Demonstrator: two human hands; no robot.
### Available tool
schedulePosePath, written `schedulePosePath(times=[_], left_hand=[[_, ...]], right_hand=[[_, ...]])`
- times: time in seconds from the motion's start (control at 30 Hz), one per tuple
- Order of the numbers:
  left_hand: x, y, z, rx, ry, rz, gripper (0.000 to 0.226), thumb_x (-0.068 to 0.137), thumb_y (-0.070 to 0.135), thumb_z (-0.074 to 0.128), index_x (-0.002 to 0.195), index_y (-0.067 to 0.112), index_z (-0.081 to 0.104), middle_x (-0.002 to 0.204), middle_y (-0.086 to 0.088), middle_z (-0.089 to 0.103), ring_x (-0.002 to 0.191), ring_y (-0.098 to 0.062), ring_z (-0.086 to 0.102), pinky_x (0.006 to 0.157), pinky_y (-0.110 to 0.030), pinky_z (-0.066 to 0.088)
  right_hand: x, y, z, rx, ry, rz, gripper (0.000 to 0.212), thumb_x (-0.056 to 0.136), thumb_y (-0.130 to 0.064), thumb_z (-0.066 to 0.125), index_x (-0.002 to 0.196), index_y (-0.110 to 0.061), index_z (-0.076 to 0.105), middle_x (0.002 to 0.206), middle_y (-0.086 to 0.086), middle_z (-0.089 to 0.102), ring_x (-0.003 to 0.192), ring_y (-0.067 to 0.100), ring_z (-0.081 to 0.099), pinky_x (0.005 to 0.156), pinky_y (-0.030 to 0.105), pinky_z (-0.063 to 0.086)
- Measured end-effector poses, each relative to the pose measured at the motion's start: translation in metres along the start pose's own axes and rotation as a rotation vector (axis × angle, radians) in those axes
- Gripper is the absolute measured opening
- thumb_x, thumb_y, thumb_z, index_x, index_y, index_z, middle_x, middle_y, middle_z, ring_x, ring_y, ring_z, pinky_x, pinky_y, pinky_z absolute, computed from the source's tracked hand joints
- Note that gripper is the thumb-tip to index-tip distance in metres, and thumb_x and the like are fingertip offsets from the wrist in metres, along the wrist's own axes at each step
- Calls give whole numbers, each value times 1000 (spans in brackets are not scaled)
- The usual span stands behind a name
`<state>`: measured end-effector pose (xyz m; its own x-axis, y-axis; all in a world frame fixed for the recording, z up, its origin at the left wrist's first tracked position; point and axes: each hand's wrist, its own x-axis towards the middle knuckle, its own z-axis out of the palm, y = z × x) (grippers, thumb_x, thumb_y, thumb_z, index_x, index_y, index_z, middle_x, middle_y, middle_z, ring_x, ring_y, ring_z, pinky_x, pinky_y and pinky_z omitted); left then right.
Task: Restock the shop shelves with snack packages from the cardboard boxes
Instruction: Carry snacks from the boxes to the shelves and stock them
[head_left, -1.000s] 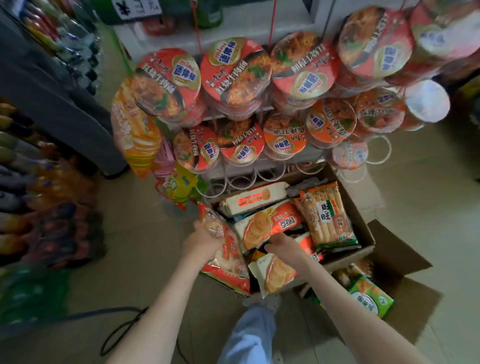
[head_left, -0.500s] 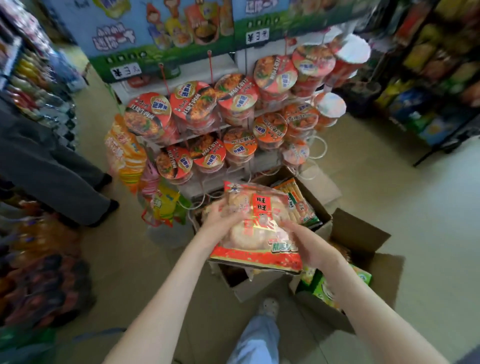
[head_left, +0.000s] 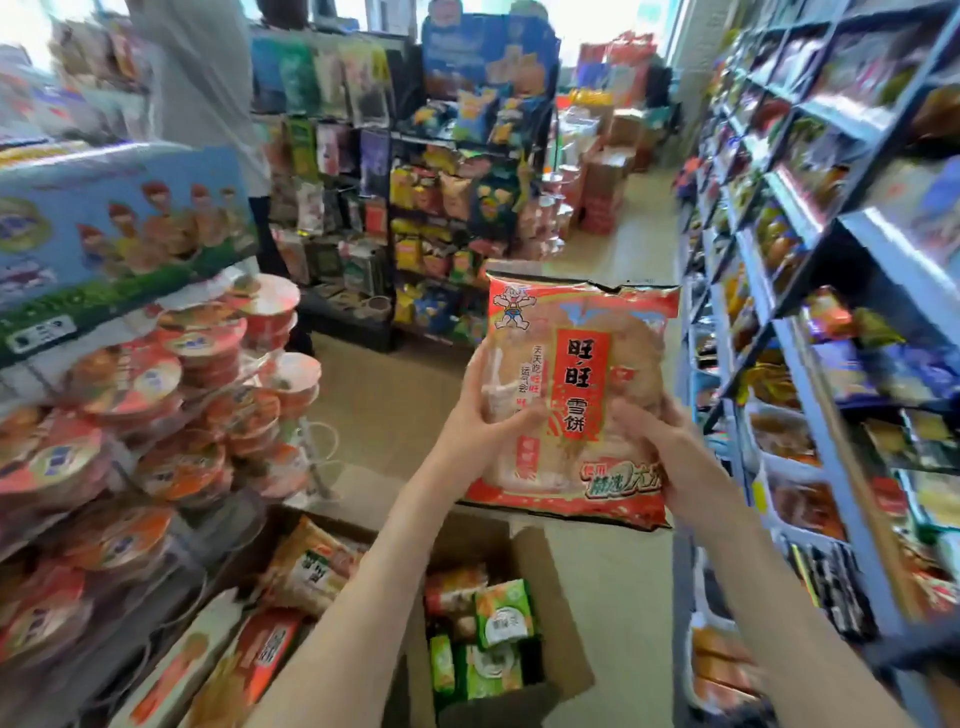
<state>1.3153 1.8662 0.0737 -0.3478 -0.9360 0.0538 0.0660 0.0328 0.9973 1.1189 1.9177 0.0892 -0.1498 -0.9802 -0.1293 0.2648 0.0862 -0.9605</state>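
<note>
Both hands, the left hand (head_left: 480, 415) and right hand (head_left: 667, 457), grip a large red and clear plastic bag of rice crackers (head_left: 574, 400) by its lower sides, held upright in mid-air above the open brown cardboard boxes (head_left: 524, 561), long axis vertical, printed front toward the camera. The carrying step seems underway; next it needs a free slot on the blue metal shelves (head_left: 810, 364) to the right

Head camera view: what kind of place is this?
Probably a small grocery shop: shelves packed with snacks, noodle bowls stacked on a rack, and open boxes of stock on the floor.
</note>
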Motion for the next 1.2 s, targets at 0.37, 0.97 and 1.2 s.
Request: schedulePosePath(times=[0.37,0.97,1.2], left_hand=[[41,33,175,-180,-646,37,82,86,1,62,146,33,18,108,6,61,79,-2,70,62,-20,55],[-166,95,357,-218,-1386,-133,56,84,13,69,131,28,44,104,-3,71,83,-19,72,60,-30,56],[-308,98,386,-230,-1654,-69,58,87,17,68,133,35,37,105,2,71,91,-19,72,67,-32,59]], right_hand=[[-116,-54,-108,-14,703,-303,49,67,-24,74,114,-18,62,98,8,73,85,29,71,76,41,58],[-431,-63,-86,-186,1429,-326,84,49,-57,85,123,-35,49,113,-11,69,107,13,65,100,43,46],[-577,-41,-46,-245,1611,-290,72,68,-33,81,130,-29,44,123,-10,63,111,8,61,97,32,46]])
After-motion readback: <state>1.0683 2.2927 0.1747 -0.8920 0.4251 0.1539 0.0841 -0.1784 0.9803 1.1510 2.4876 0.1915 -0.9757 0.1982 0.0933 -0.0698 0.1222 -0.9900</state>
